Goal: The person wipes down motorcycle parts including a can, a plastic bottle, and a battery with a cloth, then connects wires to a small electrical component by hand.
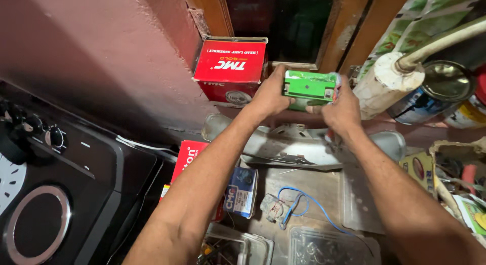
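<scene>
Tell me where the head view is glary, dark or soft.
Head view: glare on the paint can lid; deep shadow on the wall at left; both hands and the green box well lit and fairly sharp; bottom edge soft.

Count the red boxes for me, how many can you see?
2. One red box leans against the wall, just left of the left hand. The other red box lies lower down, partly under the left forearm. More may be hidden.

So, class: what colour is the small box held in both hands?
Green box, seen in the head view.
</scene>
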